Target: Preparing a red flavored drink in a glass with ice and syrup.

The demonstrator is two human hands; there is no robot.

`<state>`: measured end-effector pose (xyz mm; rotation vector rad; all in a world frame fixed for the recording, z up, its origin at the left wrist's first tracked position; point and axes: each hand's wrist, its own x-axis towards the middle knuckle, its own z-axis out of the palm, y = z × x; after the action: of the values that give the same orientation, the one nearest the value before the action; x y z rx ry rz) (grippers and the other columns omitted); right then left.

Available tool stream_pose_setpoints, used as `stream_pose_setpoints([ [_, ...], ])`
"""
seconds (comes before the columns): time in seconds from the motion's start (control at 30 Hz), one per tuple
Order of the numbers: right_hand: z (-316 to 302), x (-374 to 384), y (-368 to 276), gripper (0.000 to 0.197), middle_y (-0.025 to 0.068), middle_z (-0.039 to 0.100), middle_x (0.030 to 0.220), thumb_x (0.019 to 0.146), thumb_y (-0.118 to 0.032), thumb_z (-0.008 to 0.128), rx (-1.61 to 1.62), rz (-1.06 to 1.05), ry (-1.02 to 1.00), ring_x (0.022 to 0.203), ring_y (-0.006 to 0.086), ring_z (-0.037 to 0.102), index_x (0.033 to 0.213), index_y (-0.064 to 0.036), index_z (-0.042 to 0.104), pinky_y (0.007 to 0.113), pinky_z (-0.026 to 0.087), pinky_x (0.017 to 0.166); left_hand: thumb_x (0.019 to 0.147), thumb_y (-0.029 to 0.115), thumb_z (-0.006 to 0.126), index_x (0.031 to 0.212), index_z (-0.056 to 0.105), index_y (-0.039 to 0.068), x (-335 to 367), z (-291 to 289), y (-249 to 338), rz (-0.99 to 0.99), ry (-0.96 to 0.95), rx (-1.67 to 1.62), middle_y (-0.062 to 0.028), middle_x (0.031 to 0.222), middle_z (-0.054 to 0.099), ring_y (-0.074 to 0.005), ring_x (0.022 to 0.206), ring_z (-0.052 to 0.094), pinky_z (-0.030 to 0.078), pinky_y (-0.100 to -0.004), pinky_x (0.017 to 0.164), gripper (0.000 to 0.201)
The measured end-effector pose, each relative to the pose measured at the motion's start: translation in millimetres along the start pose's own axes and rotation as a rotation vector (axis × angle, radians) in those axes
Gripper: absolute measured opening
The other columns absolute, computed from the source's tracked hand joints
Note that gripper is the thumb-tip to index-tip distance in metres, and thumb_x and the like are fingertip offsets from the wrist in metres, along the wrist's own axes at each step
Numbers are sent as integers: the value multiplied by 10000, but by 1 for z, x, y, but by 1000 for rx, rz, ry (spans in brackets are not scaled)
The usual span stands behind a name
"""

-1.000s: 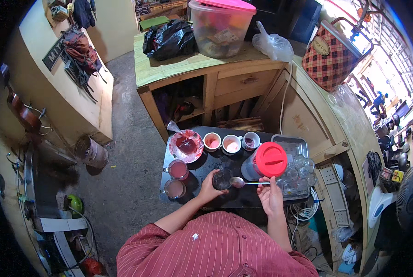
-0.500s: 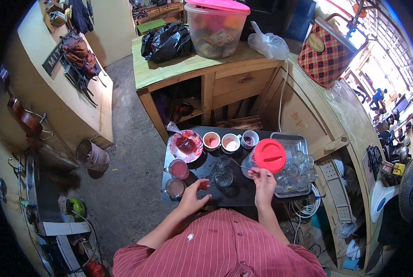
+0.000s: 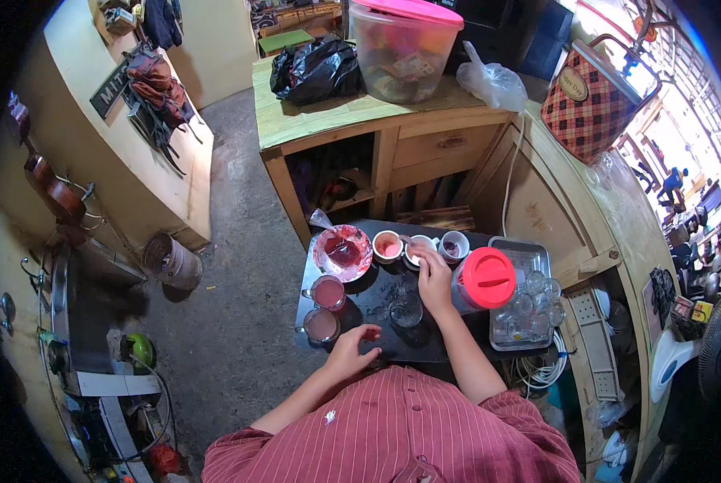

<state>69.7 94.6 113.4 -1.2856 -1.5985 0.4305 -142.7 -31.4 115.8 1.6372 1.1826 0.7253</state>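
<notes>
My right hand (image 3: 435, 278) reaches over the middle white cup (image 3: 413, 259) of a row of three, its fingers closed on a spoon that the hand mostly hides. Beside that cup stand a cup with pinkish contents (image 3: 388, 246) and a cup with a dark residue (image 3: 454, 246). My left hand (image 3: 352, 350) hovers at the table's near edge, fingers apart, holding nothing. Close to it are two glass mugs of pinkish drink, the nearer mug (image 3: 322, 325) and the farther mug (image 3: 328, 292). A clear glass (image 3: 405, 312) stands between my hands.
A bowl (image 3: 343, 252) with dark red contents sits at the table's far left. On the right are a red-lidded pitcher (image 3: 489, 278) and a metal tray (image 3: 511, 343) of upturned glasses. Behind the black table (image 3: 374, 299) stands a wooden counter (image 3: 316, 129).
My right hand has moved forward and left with the spoon, from beside the pitcher to over the middle cup. My left hand stays near the mugs. The whole view has shifted slightly.
</notes>
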Motion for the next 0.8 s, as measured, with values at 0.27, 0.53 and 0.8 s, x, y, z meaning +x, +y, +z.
stream_pose_setpoints([
  [0.27, 0, 25, -4, 197, 191, 645, 1003, 890, -41, 500, -5, -2, -15, 955, 338, 628, 1006, 21, 647, 383, 478, 855, 748, 132, 722, 1136, 572, 17, 0, 7, -20, 32, -79, 87, -167, 1051, 645, -284, 972, 644, 504, -370, 852, 432],
  [0.53, -110, 66, -44, 176, 109, 644, 966, 989, -80, 459, 446, 96, 319, 841, 151, 639, 1043, 33, 582, 286, 532, 764, 751, 134, 717, 1121, 574, 9, -3, 5, -22, -23, -146, 99, -176, 1064, 641, -290, 993, 639, 501, -374, 853, 416],
  [0.8, -127, 151, 9, 178, 105, 684, 817, 945, -95, 495, -67, 331, -34, 674, 144, 655, 967, 20, 630, 271, 524, 661, 770, 296, 703, 1221, 520, 33, -3, 16, -49, -122, -454, 396, -187, 1137, 613, -352, 1035, 603, 500, -432, 855, 553],
])
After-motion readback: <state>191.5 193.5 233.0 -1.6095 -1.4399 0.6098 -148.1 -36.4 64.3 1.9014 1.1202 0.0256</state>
